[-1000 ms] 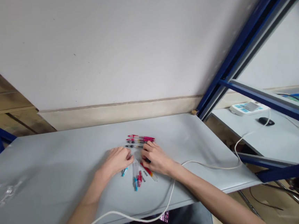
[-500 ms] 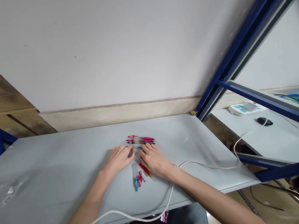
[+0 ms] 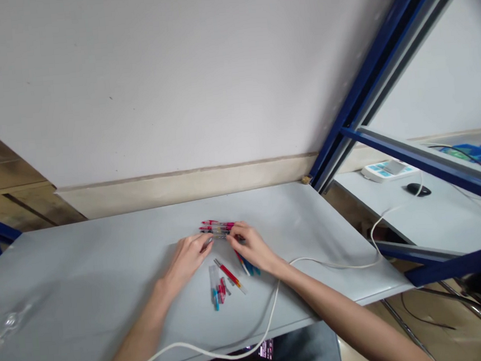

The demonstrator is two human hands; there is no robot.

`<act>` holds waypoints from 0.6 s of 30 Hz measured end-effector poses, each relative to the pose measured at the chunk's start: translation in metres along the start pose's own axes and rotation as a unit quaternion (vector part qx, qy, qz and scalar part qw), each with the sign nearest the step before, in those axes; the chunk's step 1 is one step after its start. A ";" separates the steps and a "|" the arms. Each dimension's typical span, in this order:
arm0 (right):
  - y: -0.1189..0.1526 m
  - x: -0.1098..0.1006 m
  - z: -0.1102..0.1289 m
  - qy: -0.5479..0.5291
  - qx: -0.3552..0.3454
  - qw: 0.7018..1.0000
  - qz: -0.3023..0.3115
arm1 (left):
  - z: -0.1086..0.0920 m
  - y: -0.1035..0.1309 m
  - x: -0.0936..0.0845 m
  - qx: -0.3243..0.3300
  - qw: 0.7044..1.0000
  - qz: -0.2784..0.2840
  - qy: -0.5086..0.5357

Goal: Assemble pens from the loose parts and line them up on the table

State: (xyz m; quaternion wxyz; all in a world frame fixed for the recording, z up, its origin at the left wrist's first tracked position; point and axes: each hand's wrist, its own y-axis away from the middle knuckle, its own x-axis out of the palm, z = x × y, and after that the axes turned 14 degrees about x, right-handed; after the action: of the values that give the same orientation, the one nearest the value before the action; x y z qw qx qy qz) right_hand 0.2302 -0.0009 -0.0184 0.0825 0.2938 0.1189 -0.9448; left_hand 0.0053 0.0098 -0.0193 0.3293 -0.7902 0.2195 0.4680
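Observation:
Several pens with pink-red ends and clear barrels lie side by side, crosswise, on the grey table. My left hand is closed, thumb and fingers pinched at the left end of the nearest pen. At that pen's right end my right hand has its thumb and fingers curled in, covering part of the row. Nearer to me lie a red pen part, a clear and blue piece and small red pieces. Blue and red pieces show partly under my right hand.
A white cable runs over the table and past my right forearm. Clear plastic lies at the left. Beyond the blue frame at the right, a second table holds a white device and a black mouse.
My right hand has shifted slightly up and right, uncovering the red pen part and the blue pieces. The left hand stays beside the row's left end. The view has turned slightly.

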 end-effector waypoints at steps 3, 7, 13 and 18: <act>-0.005 -0.003 -0.002 -0.155 0.089 0.984 -0.003 | 0.006 0.002 0.008 0.016 0.998 -0.056 0.022; -0.010 -0.009 -0.006 -0.293 0.150 0.944 -0.023 | 0.007 0.001 0.012 0.060 0.991 -0.108 0.043; -0.013 -0.015 -0.010 -0.387 0.178 0.901 -0.077 | 0.001 -0.002 0.012 0.109 0.980 -0.161 0.046; -0.015 -0.017 -0.012 -0.386 0.168 0.904 -0.079 | -0.005 -0.003 0.008 0.119 0.978 -0.166 0.042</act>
State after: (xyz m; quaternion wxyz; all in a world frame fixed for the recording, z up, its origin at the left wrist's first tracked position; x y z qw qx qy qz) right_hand 0.2471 0.0179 -0.0161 -0.0033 -0.0950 -0.0601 -0.9937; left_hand 0.0144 0.0082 -0.0236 0.4844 -0.7898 0.1529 0.3438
